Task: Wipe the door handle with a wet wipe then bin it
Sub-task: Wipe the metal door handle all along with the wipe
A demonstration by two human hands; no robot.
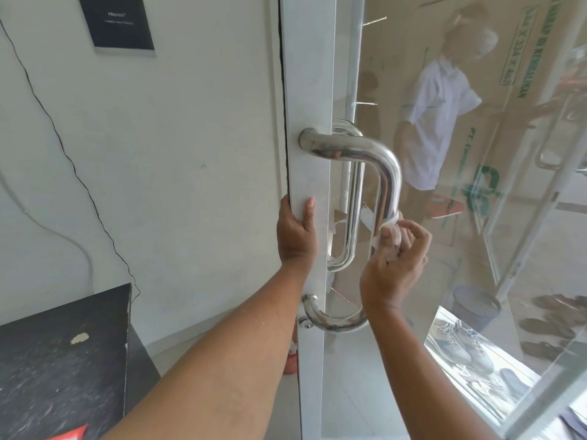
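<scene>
1. A polished, tubular stainless-steel door handle (pixel 389 173), bent in a D shape, stands out from the white metal door frame (pixel 309 90), fixed to it at the top and again low down beside a small round keyhole (pixel 305 324).
2. A crumpled white wet wipe (pixel 390 228) is wrapped around the upright bar of the handle, about midway down its length, and pressed against the steel.
3. The right hand (pixel 395 268) is closed around the wipe, fingers curled over it and the bar, the wrist reaching up from below.
4. To the left of that hand, the left hand (pixel 295 231) grips the edge of the white frame, thumb laid flat on its front face and fingers curled behind the edge, at about the height of the wipe.
5. Past the right hand, a second steel handle (pixel 351 217) shows through the clear glass door panel (pixel 397 360), mounted on the far side.
6. The glass to the right of the right hand carries a faint reflection of a person in a white shirt (pixel 436 122).
7. Lower right of that hand, through the glass, sit a dark mesh waste bin (pixel 475 308) and pairs of shoes (pixel 460 342).
8. Far left of the left hand, a dark plaque (pixel 117 23) hangs on the white wall, a thin black cable (pixel 63 147) runs down it, and a dark speckled desk (pixel 60 369) fills the lower corner.
</scene>
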